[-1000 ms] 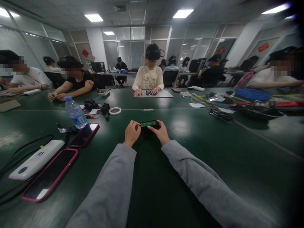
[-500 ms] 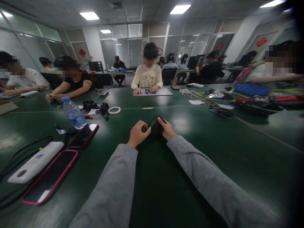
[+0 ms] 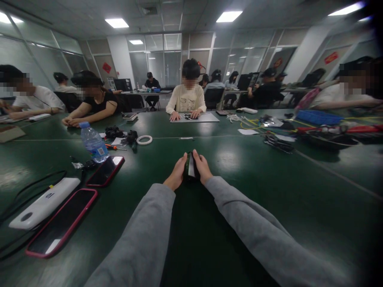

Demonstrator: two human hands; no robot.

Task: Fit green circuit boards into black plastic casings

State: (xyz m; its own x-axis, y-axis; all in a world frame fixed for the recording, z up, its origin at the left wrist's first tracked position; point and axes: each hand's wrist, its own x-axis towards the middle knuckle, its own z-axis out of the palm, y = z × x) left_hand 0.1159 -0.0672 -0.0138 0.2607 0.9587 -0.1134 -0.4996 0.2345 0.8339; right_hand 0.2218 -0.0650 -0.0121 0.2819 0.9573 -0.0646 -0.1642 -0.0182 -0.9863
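Over the dark green table (image 3: 239,187), straight ahead of me, both my hands clasp a small dark device with a green circuit board (image 3: 189,167). My left hand (image 3: 177,173) presses against its left side and my right hand (image 3: 202,168) against its right side. The device points lengthwise away from me, and only a narrow dark strip of it shows between my fingers. Grey sleeves cover both my forearms.
To my left lie a pink-cased phone (image 3: 60,223), a white power bank (image 3: 43,203), a second phone (image 3: 106,170), a water bottle (image 3: 93,142), a tape ring (image 3: 144,140) and black cables. Tools and wires clutter the right. Several people sit around the table.
The device was held crosswise with its green board facing up. I have turned it until it points away from me, and my hands have closed in on both its sides.
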